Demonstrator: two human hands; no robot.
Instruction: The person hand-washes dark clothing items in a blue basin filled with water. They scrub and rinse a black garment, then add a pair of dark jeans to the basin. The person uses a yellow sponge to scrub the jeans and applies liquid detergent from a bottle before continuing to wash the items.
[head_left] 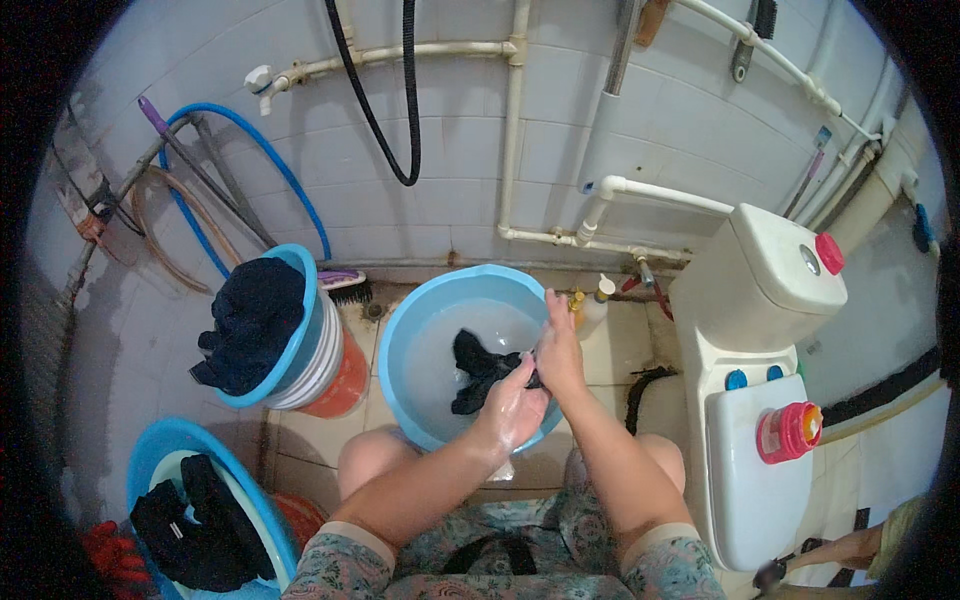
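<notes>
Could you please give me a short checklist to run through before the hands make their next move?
1. Black cloth at the hands: ok, one end is gathered between the left hand and the right hand.
2. Firmness of the hold: cannot tell, the hands hide much of the gathered end.
3. Cloth inside the rim of the blue basin: ok, all of its visible part is.
4. Water in the basin: ok, present and cloudy.
5. Clear view to the basin's bottom: not ok, the cloudiness hides it.
6. Toilet lid down: ok, with a red jar on it.
</notes>
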